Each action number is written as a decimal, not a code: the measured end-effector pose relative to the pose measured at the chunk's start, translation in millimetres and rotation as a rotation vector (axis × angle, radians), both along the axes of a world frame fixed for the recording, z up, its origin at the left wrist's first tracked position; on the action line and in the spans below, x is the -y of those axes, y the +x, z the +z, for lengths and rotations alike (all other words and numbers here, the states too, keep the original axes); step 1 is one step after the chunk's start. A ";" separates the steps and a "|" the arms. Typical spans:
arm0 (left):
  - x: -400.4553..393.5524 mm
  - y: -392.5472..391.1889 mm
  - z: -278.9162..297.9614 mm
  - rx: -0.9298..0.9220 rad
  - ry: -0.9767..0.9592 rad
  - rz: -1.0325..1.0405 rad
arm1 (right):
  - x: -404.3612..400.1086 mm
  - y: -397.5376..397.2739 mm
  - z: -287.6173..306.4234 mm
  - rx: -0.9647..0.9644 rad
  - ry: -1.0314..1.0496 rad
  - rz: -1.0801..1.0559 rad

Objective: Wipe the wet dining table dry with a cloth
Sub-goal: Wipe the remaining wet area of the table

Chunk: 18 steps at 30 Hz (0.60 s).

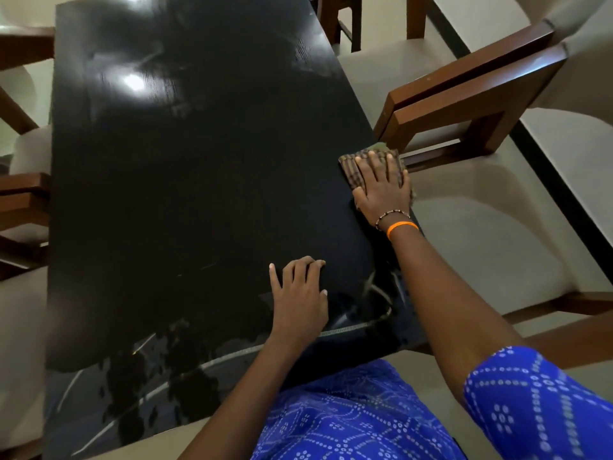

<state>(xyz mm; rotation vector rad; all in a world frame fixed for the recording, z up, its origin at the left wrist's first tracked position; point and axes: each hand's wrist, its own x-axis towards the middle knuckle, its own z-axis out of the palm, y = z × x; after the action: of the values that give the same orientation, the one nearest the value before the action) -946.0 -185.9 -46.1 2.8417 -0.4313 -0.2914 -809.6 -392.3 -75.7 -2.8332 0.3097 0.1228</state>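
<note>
The black glossy dining table (185,194) fills the middle of the view. Wet patches and streaks shine on its near end (159,370). A brown checked cloth (351,166) lies at the table's right edge. My right hand (381,187) presses flat on the cloth with straight fingers. My left hand (300,297) rests on the tabletop near the front, fingers slightly bent, holding nothing.
Wooden armchairs with beige cushions stand around the table: one close on the right (471,94), another at the near right (497,247), more on the left (23,194) and at the far end (335,18).
</note>
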 end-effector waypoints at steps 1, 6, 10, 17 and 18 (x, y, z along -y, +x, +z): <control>0.0 0.2 -0.1 -0.007 -0.002 0.007 | -0.5 -2.0 -0.1 0.004 0.009 0.002; 2.8 0.3 -0.1 0.002 -0.020 0.021 | 1.8 -45.8 2.4 -0.028 0.040 0.023; 1.6 1.4 -3.6 0.006 -0.027 0.018 | 6.3 -116.1 8.0 -0.051 0.012 0.024; -19.0 -17.8 -0.4 -0.021 -0.206 0.038 | -28.0 -174.4 8.4 -0.115 -0.098 -0.031; -25.3 -24.0 0.3 -0.008 -0.227 0.039 | -37.5 -172.4 7.3 -0.115 -0.105 -0.018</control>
<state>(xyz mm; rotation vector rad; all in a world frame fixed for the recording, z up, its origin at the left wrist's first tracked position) -970.0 -160.6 -45.8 2.6228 -0.3803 -0.2296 -981.9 -354.8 -68.4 -2.9325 0.3765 0.2735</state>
